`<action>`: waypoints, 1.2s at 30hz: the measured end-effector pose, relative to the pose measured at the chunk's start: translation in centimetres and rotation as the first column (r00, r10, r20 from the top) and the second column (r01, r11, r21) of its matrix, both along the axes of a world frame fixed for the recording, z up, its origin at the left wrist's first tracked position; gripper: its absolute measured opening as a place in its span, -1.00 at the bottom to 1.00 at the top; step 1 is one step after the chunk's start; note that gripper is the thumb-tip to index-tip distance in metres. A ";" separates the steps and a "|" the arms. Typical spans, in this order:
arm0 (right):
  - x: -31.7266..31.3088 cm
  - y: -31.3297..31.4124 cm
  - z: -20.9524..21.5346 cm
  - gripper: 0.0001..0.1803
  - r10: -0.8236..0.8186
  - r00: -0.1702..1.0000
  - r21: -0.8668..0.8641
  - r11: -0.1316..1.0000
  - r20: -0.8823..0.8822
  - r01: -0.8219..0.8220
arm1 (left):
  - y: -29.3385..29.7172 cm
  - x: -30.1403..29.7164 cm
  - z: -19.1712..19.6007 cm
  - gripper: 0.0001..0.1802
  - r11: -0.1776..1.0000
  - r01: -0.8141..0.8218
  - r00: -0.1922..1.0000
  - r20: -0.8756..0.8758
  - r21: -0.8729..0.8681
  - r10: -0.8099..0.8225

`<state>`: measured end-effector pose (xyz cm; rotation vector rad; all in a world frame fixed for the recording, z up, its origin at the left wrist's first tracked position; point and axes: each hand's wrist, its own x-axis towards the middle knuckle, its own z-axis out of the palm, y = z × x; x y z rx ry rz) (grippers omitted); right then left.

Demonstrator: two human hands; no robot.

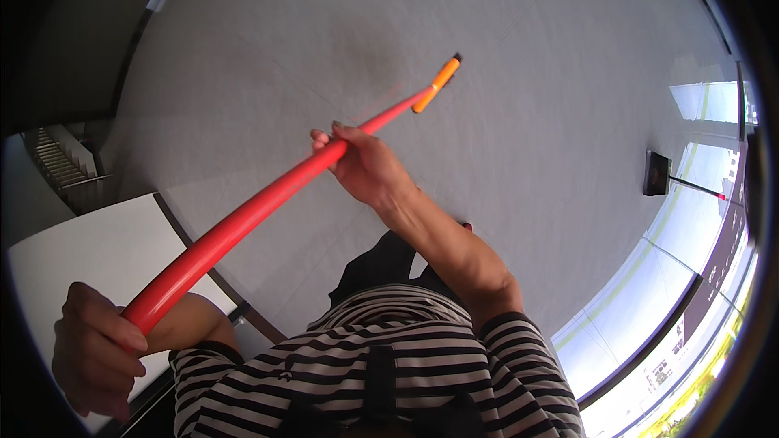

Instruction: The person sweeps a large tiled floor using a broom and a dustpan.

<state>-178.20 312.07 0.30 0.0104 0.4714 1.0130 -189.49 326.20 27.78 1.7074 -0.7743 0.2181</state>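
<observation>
A broom with a long red handle [235,231] slants across the view from the lower left up to the middle. Its orange head [442,79], with a dark edge, is at the far end, over the grey floor. My left hand [97,353] is wrapped round the near end of the handle at the lower left. Farther along, my right hand [369,169] holds the handle about midway, its fingertips showing on the far side. Whether the broom head touches the floor I cannot tell.
A white tabletop [89,251] with a dark edge lies at my left, under the broom's near end. Stairs [61,158] show beyond it. To the right, a black dustpan [656,173] with a long handle stands near tall windows [617,292]. Grey floor [527,138] spreads ahead.
</observation>
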 end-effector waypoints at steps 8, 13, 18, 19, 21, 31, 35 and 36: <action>-6.1 -22.3 -14.7 -0.81 -0.361 0.906 -0.467 0.855 -0.223 0.225 | -6.2 6.2 -18.6 -0.96 0.869 -0.186 0.718 -0.667 -0.458 -0.198; -10.9 -37.6 -26.3 -0.93 -0.633 0.668 -0.755 0.635 -0.390 0.161 | -19.4 8.4 -28.0 -0.93 0.962 -0.041 0.479 -0.851 -0.268 -0.216; -6.7 -39.8 -29.1 -0.95 -0.661 0.659 -0.774 0.606 -0.359 0.186 | -23.9 14.5 -28.4 -0.91 0.950 -0.009 0.305 -0.905 -0.313 -0.295; -4.2 -37.7 -28.7 -0.97 -0.639 0.694 -0.758 0.618 -0.331 0.208 | -22.8 16.2 -27.3 -0.92 0.965 -0.032 0.318 -0.918 -0.260 -0.237; 2.0 -31.7 -25.9 -0.94 -0.482 0.838 -0.645 0.731 -0.256 0.223 | -18.9 19.1 -23.3 -0.92 0.985 -0.111 0.451 -0.890 -0.129 -0.066; 19.4 -2.4 -10.3 -0.95 -0.024 1.000 -0.101 0.995 -0.008 0.023 | -11.9 18.1 -7.0 -0.90 0.876 -0.300 0.948 0.014 0.379 0.318; 16.2 -0.4 -4.1 -0.94 -0.006 0.999 0.027 1.000 0.044 0.005 | -8.1 12.0 -3.0 -0.85 0.923 -0.207 0.975 0.143 0.323 0.169; 14.9 -0.8 -2.2 -0.92 -0.017 0.999 0.027 1.000 0.051 0.016 | -6.4 10.1 -2.6 -0.88 0.959 -0.224 0.963 0.190 0.175 0.190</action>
